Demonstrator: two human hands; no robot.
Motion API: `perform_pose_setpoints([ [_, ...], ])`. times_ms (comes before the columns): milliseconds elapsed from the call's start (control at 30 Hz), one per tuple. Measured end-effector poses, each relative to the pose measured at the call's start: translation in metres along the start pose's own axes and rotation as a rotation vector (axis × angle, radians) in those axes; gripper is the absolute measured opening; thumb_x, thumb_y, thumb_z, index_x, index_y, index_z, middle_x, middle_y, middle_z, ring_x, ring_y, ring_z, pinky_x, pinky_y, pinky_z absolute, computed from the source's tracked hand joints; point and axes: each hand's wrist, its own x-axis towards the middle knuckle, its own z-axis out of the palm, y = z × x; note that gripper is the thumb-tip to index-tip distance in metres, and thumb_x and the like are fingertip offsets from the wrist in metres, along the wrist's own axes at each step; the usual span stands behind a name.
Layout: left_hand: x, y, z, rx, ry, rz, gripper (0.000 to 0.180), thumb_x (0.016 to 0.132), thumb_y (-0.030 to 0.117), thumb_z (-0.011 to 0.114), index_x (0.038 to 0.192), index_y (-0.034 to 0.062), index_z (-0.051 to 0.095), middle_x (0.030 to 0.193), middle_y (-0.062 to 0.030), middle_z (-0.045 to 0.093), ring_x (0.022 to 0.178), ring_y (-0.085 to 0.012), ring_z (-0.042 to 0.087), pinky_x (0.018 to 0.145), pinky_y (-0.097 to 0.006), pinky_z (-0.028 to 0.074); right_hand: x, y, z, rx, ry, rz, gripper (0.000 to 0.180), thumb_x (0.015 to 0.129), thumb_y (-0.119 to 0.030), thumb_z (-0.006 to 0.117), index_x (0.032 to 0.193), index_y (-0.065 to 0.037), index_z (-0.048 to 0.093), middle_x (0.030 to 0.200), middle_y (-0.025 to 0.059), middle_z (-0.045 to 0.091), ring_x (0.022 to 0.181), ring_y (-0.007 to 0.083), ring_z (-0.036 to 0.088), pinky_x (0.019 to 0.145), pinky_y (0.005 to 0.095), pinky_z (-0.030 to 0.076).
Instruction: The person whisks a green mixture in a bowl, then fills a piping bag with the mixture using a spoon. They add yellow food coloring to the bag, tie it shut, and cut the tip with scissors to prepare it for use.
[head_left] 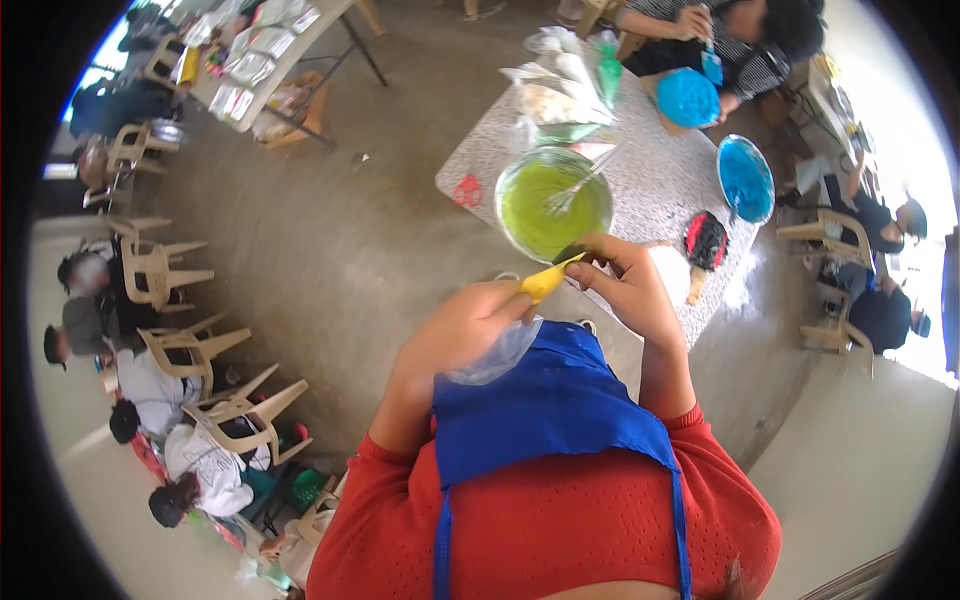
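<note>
A clear plastic piping bag with yellow filling (541, 284) is held in front of my blue apron. My left hand (465, 322) is closed around its filled part, and the bag's loose clear end (500, 355) hangs below that hand. My right hand (632, 287) pinches the narrow tip between thumb and fingers. Just beyond my hands stands a metal bowl (507, 228) of green frosting (535, 215). A wire whisk (572, 196) rests in the frosting.
On the speckled table (650, 150) are red scissors (467, 191), several filled piping bags (560, 85) and a bowl of blue frosting (745, 180). Across it, a person (770, 60) works on a blue-frosted cake (687, 97). Plastic chairs (160, 262) and seated people line the left.
</note>
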Motion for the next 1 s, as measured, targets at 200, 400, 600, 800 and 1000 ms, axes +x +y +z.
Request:
perform_pose_setpoints([
  [200,-0.023,-0.013,-0.031,-0.068,0.012,0.028,0.026,0.100,0.022,0.045,0.093,-0.0001,0.057,0.081,-0.0034,0.056,0.079,-0.0145,0.049,0.075,-0.028,0.041,0.029,-0.008,0.028,-0.078,-0.069,-0.006,0.012,0.081,-0.009,0.069,0.086,0.002,0.070,0.075,0.0060,0.067,0.072,0.0091,0.058,0.065,0.0257,0.045],
  [400,-0.018,-0.022,-0.038,-0.116,-0.072,-0.039,0.029,0.101,0.025,0.044,0.091,0.0007,0.057,0.084,-0.0019,0.055,0.083,-0.0128,0.049,0.077,-0.027,0.040,0.037,0.003,0.019,-0.135,-0.099,0.013,0.013,0.078,-0.008,0.073,0.081,0.002,0.068,0.075,0.0031,0.066,0.072,0.0081,0.057,0.068,0.0244,0.044],
  [600,-0.003,-0.014,-0.027,-0.124,-0.068,-0.069,0.031,0.102,0.025,0.042,0.114,0.0011,0.057,0.093,-0.0021,0.056,0.086,-0.0113,0.049,0.082,-0.026,0.041,0.037,0.009,0.004,-0.116,-0.017,-0.022,0.015,0.076,-0.012,0.074,0.078,0.002,0.069,0.067,0.0064,0.065,0.061,0.0101,0.056,0.058,0.0265,0.042],
  [800,0.019,-0.001,-0.030,-0.202,0.036,-0.043,0.039,0.100,0.017,0.044,0.137,0.0052,0.040,0.107,-0.0094,0.060,0.101,-0.0165,0.055,0.089,-0.030,0.042,0.047,0.020,-0.003,-0.055,0.125,-0.028,0.016,0.077,-0.012,0.073,0.081,0.003,0.067,0.066,0.0089,0.063,0.061,0.0130,0.056,0.057,0.0277,0.042],
  [1000,0.043,-0.003,-0.083,-0.154,0.077,-0.066,0.040,0.101,0.030,0.045,0.127,0.0003,0.053,0.099,-0.0055,0.060,0.090,-0.0122,0.052,0.081,-0.026,0.043,0.084,0.018,0.012,-0.179,0.335,-0.138,0.014,0.081,-0.011,0.069,0.083,0.003,0.066,0.066,0.0119,0.062,0.061,0.0156,0.055,0.058,0.0294,0.042],
])
